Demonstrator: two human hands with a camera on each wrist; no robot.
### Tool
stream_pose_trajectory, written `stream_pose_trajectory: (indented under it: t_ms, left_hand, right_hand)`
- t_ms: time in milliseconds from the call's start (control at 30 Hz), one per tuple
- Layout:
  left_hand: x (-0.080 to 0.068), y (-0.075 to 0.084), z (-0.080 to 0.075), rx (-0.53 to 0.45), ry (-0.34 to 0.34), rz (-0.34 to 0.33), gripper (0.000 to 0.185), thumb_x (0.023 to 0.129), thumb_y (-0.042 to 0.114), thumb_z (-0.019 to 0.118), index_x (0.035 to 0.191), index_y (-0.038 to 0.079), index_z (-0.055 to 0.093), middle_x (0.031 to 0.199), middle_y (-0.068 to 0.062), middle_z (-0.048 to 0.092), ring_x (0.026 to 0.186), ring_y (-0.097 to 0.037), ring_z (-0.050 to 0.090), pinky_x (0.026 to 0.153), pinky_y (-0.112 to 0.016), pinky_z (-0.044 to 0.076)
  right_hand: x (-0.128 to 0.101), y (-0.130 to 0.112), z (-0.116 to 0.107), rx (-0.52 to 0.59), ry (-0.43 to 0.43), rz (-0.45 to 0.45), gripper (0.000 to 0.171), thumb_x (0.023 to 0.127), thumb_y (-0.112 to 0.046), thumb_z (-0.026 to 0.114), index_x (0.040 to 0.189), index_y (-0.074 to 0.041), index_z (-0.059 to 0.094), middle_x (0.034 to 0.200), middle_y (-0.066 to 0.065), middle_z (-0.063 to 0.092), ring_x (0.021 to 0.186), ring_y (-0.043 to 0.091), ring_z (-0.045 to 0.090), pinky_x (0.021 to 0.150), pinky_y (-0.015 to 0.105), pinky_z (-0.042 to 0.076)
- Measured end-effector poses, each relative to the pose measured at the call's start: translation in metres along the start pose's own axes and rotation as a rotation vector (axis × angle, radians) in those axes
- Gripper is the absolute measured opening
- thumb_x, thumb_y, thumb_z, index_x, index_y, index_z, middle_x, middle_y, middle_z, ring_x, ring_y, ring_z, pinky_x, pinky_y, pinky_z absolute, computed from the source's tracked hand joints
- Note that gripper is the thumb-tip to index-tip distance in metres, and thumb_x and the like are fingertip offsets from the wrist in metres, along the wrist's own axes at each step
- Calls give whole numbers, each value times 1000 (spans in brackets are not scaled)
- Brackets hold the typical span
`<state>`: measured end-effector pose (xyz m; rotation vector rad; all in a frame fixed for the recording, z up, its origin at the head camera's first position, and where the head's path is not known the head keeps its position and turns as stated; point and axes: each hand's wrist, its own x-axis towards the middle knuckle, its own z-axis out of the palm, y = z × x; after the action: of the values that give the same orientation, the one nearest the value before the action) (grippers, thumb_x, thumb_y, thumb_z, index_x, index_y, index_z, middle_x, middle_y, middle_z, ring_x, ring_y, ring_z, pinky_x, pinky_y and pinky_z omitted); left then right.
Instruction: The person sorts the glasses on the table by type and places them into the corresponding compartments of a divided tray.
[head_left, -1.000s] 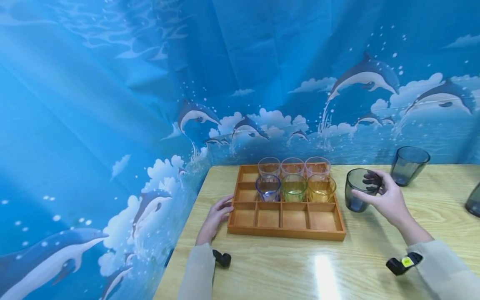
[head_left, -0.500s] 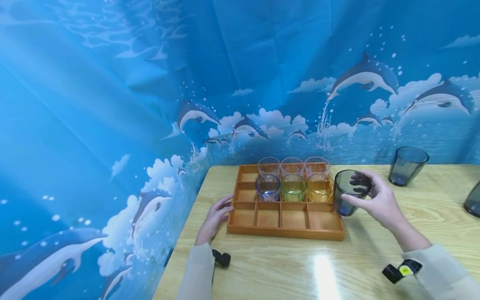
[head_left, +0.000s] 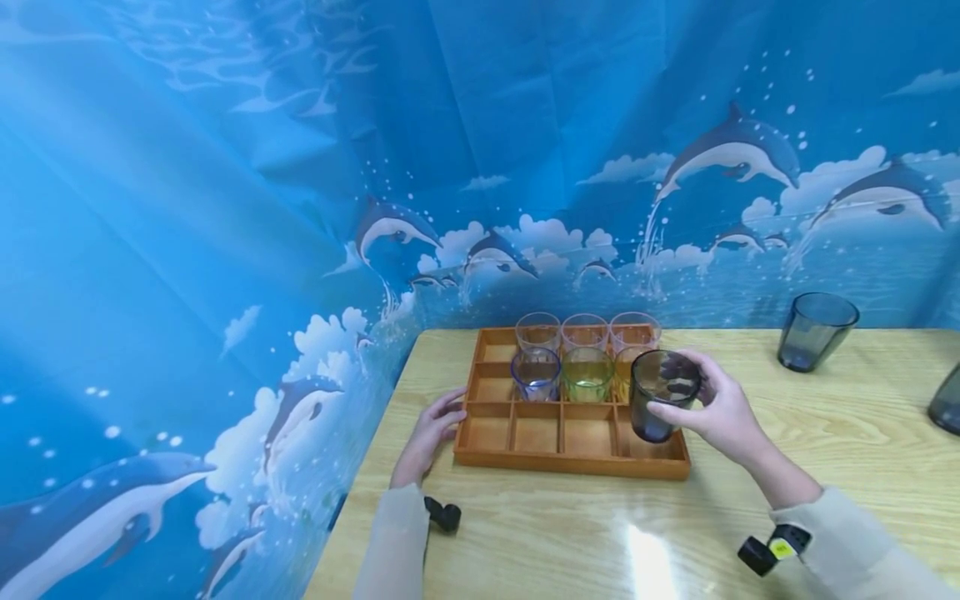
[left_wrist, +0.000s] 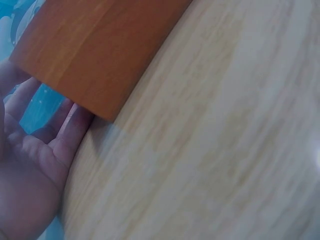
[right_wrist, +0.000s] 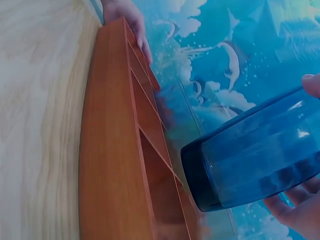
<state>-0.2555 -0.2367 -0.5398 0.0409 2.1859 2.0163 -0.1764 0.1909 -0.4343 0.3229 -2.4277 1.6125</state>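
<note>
My right hand grips a dark grey tumbler by its side, thumb and fingers round it. In the head view the tumbler overlaps the right end of the wooden divided tray, over the front right compartment. The right wrist view shows the tumbler's thick base close over the compartments. Fingertips of my left hand touch the tray's left side, the fingers extended along its end. Inside the tray stand a blue-rimmed glass, a green glass and a yellow glass, partly hidden by the tumbler.
Three clear pinkish glasses form the tray's back row. A second dark tumbler stands at the back right, and another dark tumbler is cut off by the right edge. A blue dolphin-print cloth hangs behind the table.
My right hand has carried the dark tumbler leftward, from the table beside the tray to over its front right compartment. My left hand has stayed at the tray's left side.
</note>
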Motion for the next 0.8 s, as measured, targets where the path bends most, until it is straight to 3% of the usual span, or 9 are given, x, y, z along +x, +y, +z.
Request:
stream_pose_trajectory:
  t_ms: [100, 333, 567, 800]
  left_hand:
    - [-1, 1, 0, -11, 10, -3, 45, 88, 20, 62, 132, 18, 54, 125, -10, 53, 113, -23, 49, 86, -39, 45]
    - [0, 1, 1, -29, 11, -11, 45, 89, 18, 62, 133, 18, 53, 126, -11, 52, 112, -21, 49, 87, -38, 44]
    - [-5, 12, 1, -36, -47, -19, 47, 92, 14, 58, 137, 11, 46, 131, -16, 48, 113, -20, 48, 89, -40, 42]
    - [-14, 24, 4, -23, -53, -21, 47, 92, 12, 56, 138, 8, 45, 131, -17, 48, 113, -21, 47, 89, -40, 42]
  right_hand:
    - [2, -4, 9, 25, -22, 0, 74, 76, -18, 78, 137, -5, 37, 123, 15, 48, 105, 24, 53, 82, 16, 44]
    - [7, -11, 29, 111, -73, -34, 72, 74, -16, 79, 135, -12, 41, 121, 13, 51, 99, 30, 56, 70, 27, 51]
    - [12, -11, 48, 208, -112, -42, 72, 73, -13, 80, 134, -10, 41, 123, 15, 51, 103, 36, 55, 75, 29, 51]
    - [16, -13, 66, 207, -112, -30, 75, 70, -17, 82, 132, -12, 42, 122, 12, 52, 103, 32, 55, 78, 31, 50]
